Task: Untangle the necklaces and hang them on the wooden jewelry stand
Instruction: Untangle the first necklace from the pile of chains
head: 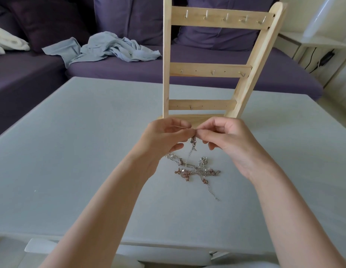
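A tangle of silver and rose-gold necklaces [196, 170] lies on the grey table [71, 151], just in front of the wooden jewelry stand [201, 68]. My left hand [164, 136] and my right hand [224, 136] meet above the tangle and both pinch one thin chain end between thumb and fingertips. A clasp and a short length of chain [193, 144] hang down from the pinch to the heap. A loose chain tail [212, 192] trails toward me. The stand's three rails carry small metal hooks, all bare.
A purple sofa [52, 70] runs behind the table, with a crumpled light-blue cloth [106, 48] and a white cloth [7, 41] on it. A white side table [313, 43] with cables stands at the right. The table's near edge is close to my body.
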Demonstrator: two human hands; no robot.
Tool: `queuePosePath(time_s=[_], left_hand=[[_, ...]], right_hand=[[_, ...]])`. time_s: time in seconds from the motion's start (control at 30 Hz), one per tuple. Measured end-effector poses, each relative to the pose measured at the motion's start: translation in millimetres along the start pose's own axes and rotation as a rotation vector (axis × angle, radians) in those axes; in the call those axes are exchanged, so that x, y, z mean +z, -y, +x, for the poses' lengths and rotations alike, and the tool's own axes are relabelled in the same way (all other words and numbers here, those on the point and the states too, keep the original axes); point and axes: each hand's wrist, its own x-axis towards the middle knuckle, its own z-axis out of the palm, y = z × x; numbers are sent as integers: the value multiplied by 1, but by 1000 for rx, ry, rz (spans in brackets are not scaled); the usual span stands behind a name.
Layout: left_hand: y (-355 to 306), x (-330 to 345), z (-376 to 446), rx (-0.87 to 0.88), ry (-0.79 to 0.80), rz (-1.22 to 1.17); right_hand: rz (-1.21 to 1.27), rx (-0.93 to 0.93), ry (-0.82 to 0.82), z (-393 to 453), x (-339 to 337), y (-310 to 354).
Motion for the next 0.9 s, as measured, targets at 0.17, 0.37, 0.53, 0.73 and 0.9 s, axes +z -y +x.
queuePosePath(time_s=[0.17,0.37,0.53,0.73,0.9], left_hand=[[-3,1,-1,-142,158,-361],[-6,5,0,-240,174,-572],[-5,1,4,-283,104,-635],[2,9,5,-25,-67,-314],[1,14,2,86,-141,-173]], right_hand=[[96,-52,60,-1,-6,2],[36,-146,83,-1,-8,6],[-171,-254,24,2,-5,4],[-159,-253,-11,5,-1,-1],[-40,-186,-60,5,9,0]])
